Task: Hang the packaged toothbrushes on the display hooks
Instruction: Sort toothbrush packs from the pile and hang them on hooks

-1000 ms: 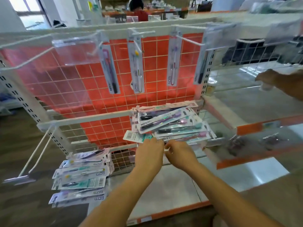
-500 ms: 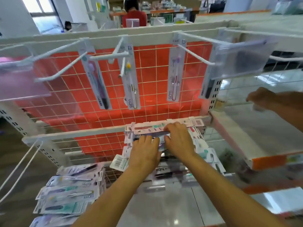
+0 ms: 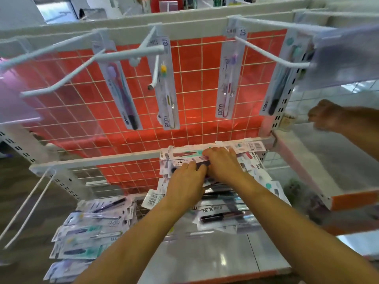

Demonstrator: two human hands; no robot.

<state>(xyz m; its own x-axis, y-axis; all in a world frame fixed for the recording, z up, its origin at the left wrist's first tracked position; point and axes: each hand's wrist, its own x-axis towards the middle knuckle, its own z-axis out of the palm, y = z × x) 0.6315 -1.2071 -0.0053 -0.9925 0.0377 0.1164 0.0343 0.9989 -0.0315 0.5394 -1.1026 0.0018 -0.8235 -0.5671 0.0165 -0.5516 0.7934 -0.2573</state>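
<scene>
Both hands have gone up from the near end of the stack of packaged toothbrushes (image 3: 222, 215) to its far end by the lower rail (image 3: 102, 161), and we now see the rack from closer in.

The left hand (image 3: 185, 181) lies on the packs with its fingers bent down. Its fingertips are hidden against the right hand, so we cannot tell whether it pinches a pack or only rests there. The right hand (image 3: 224, 166) lies just beside it, touching it, with its fingers fairly straight and close together, flat on the top pack (image 3: 184, 155), which lies along the rail.

The stack stands on the white shelf (image 3: 215, 255) and leans against the rail, its packs fanned and uneven. A second pile of toothbrush packs (image 3: 92, 228) lies to the left, well apart from the hands.

Above, against the red grid panel (image 3: 194, 103), we count four packs hanging from the top bar: a purple brush (image 3: 121, 93), a yellow-headed brush (image 3: 166, 89), a lilac brush (image 3: 227, 78) and a teal-headed brush (image 3: 282, 78). Two white display hooks, a left one (image 3: 61, 83) and a right one (image 3: 272, 52), reach out towards us with bare prongs.

At the right edge, another person's hand (image 3: 326, 116) reaches over the neighbouring shelf.
</scene>
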